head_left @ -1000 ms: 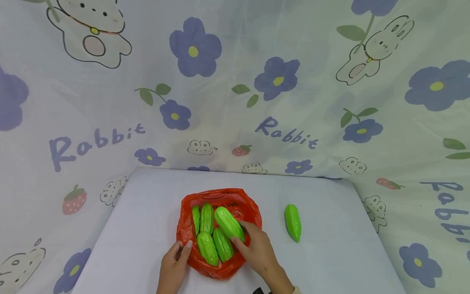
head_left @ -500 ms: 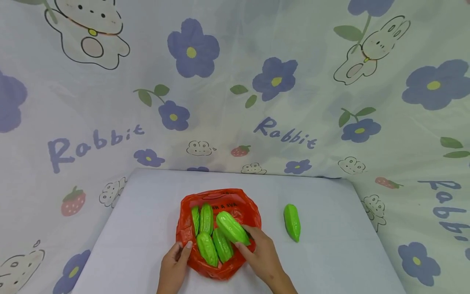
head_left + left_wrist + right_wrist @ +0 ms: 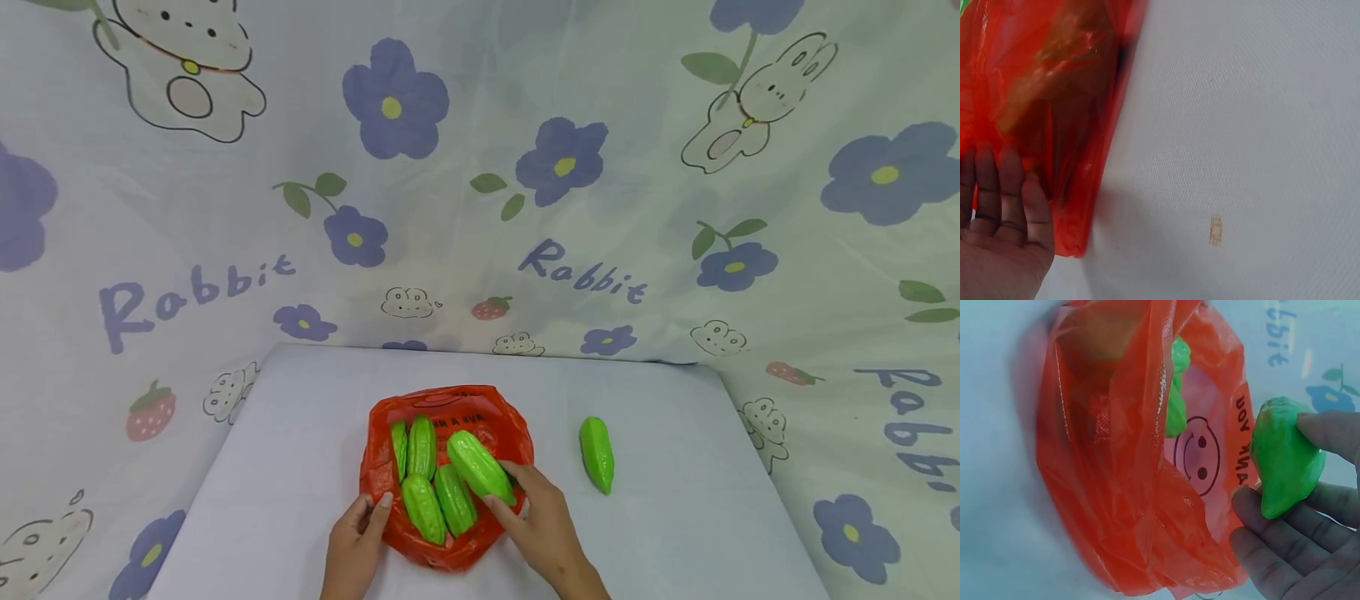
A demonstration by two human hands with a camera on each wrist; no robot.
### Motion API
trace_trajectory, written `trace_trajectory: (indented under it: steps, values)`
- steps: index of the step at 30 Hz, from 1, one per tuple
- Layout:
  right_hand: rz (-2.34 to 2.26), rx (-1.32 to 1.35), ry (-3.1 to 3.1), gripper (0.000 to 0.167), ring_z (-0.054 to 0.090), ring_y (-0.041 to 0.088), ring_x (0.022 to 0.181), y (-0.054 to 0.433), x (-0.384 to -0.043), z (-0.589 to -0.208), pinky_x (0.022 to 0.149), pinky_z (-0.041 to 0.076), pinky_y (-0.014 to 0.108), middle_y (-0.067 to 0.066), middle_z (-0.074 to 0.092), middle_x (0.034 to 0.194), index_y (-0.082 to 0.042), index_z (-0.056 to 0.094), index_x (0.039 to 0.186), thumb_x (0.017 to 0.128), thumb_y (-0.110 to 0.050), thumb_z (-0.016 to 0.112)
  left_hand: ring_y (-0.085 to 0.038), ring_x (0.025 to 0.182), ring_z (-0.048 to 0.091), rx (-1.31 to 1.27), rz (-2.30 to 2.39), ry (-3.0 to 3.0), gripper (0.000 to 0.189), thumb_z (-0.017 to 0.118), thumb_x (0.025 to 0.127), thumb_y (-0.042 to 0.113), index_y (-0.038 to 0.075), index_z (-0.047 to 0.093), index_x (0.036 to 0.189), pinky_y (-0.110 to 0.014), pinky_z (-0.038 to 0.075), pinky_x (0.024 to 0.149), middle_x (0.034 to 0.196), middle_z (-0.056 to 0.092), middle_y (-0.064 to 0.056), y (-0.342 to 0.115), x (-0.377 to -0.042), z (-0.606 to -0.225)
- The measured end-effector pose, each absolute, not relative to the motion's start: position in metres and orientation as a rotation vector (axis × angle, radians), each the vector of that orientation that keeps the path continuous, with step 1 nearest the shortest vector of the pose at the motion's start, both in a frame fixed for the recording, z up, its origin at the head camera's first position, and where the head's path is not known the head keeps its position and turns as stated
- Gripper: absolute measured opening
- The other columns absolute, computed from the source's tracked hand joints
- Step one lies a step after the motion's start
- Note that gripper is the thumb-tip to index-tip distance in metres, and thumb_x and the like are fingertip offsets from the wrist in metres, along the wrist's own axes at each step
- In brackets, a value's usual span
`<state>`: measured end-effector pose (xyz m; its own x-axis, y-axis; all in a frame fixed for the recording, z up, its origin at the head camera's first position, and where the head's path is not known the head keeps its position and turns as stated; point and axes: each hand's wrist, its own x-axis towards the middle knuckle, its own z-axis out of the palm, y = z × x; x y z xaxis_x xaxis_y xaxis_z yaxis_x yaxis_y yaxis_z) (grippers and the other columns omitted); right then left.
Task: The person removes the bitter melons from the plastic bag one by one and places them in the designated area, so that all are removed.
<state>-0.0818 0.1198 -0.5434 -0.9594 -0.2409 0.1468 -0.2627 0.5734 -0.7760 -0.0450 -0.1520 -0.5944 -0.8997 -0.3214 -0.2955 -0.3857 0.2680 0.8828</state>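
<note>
Green gourd (image 3: 478, 467), likely light, firm, slick; best held mid-body; right hand (image 3: 543, 517) pinches its tapered end; left hand (image 3: 355, 533) pinches red bag (image 3: 512, 429).

Glossy, crinkled plastic on this red bag (image 3: 1129, 519); the gripped green gourd (image 3: 480, 468) gleams, ridged; matt, finely textured tabletop (image 3: 1241, 125) here!

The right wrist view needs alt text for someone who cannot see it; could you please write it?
A right hand holds a bright green, tapered, gourd-like vegetable at the mouth of a crinkled, translucent red plastic bag printed with a smiling face. More green vegetables show inside.
</note>
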Motion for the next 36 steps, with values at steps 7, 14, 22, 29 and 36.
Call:
trace_trajectory:
  steps: [7,14,22,29,36]
  values:
    - [1.383,0.393,-2.774,0.048,0.063,0.007,0.105,0.124,-0.078,-0.542,0.092,0.058,0.042,-0.012,0.064,0.119,-0.017,0.063,0.137,0.097,-0.040,0.077,-0.015,0.073,0.047,-0.687,1.747,2.470,0.047,0.058,0.107,0.050,0.007,0.051,0.091,-0.026,0.041,0.063,0.075,0.048,-0.002,-0.153,-0.045,-0.595]
    - [1.392,0.344,-2.764,0.048,0.064,0.008,0.109,0.126,-0.076,-0.544,0.094,0.057,0.040,-0.012,0.064,0.119,-0.018,0.063,0.137,0.096,-0.038,0.079,-0.014,0.073,0.048,-0.663,1.787,2.469,0.046,0.059,0.106,0.049,0.007,0.052,0.091,-0.026,0.042,0.063,0.076,0.047,-0.002,-0.151,-0.045,-0.597]
    - [1.380,0.286,-2.754,0.047,0.066,0.010,0.108,0.130,-0.074,-0.544,0.093,0.057,0.041,-0.011,0.063,0.116,-0.018,0.063,0.135,0.095,-0.036,0.080,-0.014,0.071,0.047,-0.665,1.794,2.457,0.046,0.059,0.106,0.049,0.006,0.052,0.092,-0.026,0.042,0.062,0.074,0.046,-0.002,-0.151,-0.045,-0.597]
    - [1.389,0.241,-2.740,0.049,0.066,0.010,0.107,0.134,-0.072,-0.547,0.093,0.057,0.041,-0.010,0.063,0.116,-0.017,0.063,0.135,0.094,-0.036,0.081,-0.015,0.072,0.047,-0.673,1.766,2.456,0.045,0.058,0.107,0.049,0.006,0.053,0.093,-0.026,0.042,0.062,0.075,0.047,-0.002,-0.151,-0.046,-0.596]
    - [1.384,0.159,-2.754,0.049,0.067,0.012,0.107,0.140,-0.069,-0.548,0.092,0.058,0.040,-0.007,0.063,0.115,-0.015,0.064,0.135,0.094,-0.037,0.081,-0.015,0.073,0.047,-0.663,1.758,2.465,0.046,0.058,0.107,0.050,0.007,0.052,0.092,-0.026,0.042,0.063,0.075,0.047,-0.002,-0.150,-0.046,-0.596]
